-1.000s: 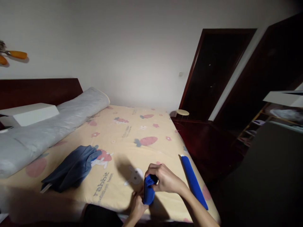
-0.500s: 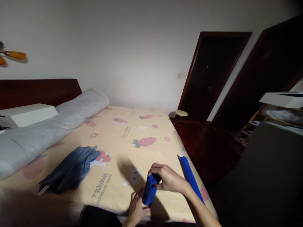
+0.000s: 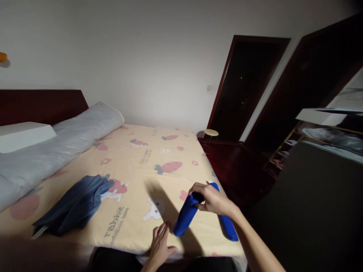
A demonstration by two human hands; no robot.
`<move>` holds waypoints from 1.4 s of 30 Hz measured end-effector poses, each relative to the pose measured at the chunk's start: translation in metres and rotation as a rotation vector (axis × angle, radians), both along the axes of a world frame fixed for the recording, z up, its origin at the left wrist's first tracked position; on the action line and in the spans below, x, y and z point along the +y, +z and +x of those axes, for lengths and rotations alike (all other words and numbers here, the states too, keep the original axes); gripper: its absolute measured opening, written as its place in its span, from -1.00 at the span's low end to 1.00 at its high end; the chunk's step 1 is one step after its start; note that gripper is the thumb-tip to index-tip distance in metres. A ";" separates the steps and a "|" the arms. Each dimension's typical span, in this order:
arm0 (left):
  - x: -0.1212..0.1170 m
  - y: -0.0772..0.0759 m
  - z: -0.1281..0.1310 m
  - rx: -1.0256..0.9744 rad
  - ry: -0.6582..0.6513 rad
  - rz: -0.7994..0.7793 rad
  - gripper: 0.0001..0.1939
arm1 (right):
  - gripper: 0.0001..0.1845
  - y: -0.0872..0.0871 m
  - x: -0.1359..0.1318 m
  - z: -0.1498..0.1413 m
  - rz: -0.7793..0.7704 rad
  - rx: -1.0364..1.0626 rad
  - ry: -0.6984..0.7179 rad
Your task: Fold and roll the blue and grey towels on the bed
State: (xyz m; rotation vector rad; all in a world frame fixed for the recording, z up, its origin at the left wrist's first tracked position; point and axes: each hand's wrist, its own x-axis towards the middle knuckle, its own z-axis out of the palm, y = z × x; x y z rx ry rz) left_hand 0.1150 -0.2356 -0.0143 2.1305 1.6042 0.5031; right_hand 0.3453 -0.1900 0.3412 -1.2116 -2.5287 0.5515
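Observation:
My right hand (image 3: 209,198) grips a narrow blue fabric sleeve (image 3: 185,217) by its upper end, where a dark opening shows between thumb and fingers. The sleeve leans to the right, its lower end close to the bed sheet. Just left of that lower end, my left hand (image 3: 161,243) is open over the sheet, thumb apart from the fingers, holding nothing. A second long blue piece (image 3: 227,223) lies along the bed's right edge, partly behind my right hand and forearm. To the left rests a crumpled dark blue cloth (image 3: 75,206) with a pale strip at its near corner.
The bed (image 3: 136,166) has a cream sheet printed with carrots and rabbits. A grey roll (image 3: 85,126) and a white box (image 3: 27,134) lie by the headboard. Beyond the right edge are a round stool (image 3: 211,132), a dark panel (image 3: 309,204) and shelves (image 3: 283,151).
My right hand has moved up and right, tilting the blue sleeve further. My left hand, earlier at the sleeve's lower end, is now apart from it. The view has turned slightly right.

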 end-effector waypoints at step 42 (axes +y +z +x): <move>0.024 0.001 -0.030 -0.174 0.045 0.233 -0.49 | -0.68 -0.296 -0.046 0.134 0.440 -0.593 -0.099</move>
